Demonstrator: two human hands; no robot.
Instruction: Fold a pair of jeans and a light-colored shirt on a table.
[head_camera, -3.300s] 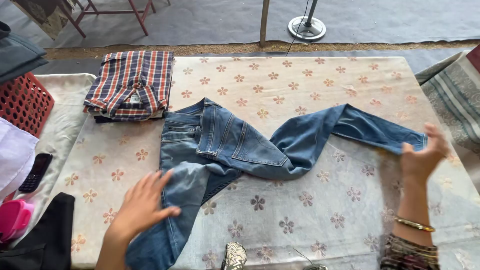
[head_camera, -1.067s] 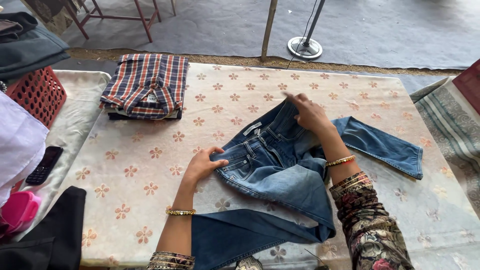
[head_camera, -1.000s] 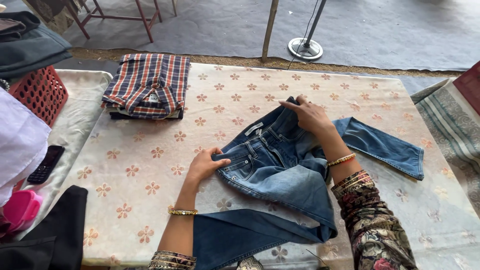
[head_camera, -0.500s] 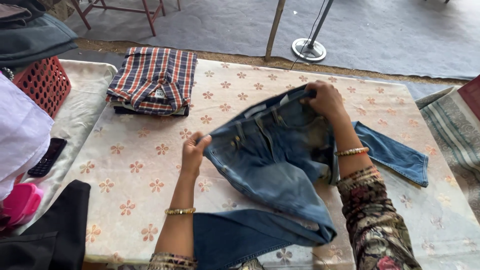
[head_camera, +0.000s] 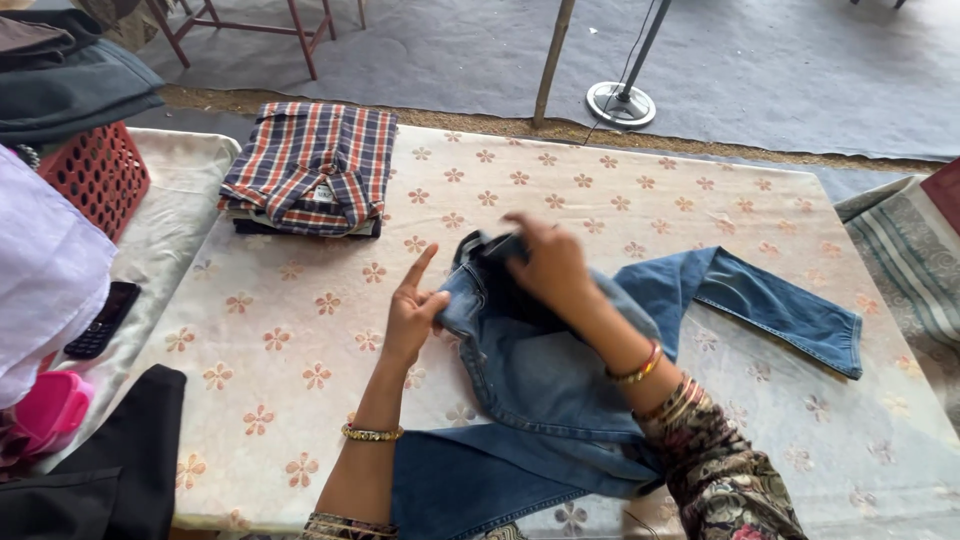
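Head view: my left hand (head_camera: 412, 312) pinches the blue jeans (head_camera: 560, 380) at the waistband, forefinger out; my right hand (head_camera: 548, 262) grips it, blurred. Jeans now lowered onto the floral tablecloth (head_camera: 300, 340); lower leg cut off.

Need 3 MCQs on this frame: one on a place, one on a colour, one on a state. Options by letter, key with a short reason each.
1. Where does the folded plaid shirt lie on the table?
A. far left corner
B. near right corner
C. under the jeans

2. What colour is the basket at the left?
A. green
B. red
C. white

3. How is the left hand on the jeans?
A. flat and apart from them
B. pinching the waistband edge
C. holding the phone

Answers:
1 A: the shirt sits at the far left, apart from the jeans.
2 B: its lattice wall is red.
3 B: thumb and fingers close on the denim edge, index finger raised, while the right hand presses on the jeans.
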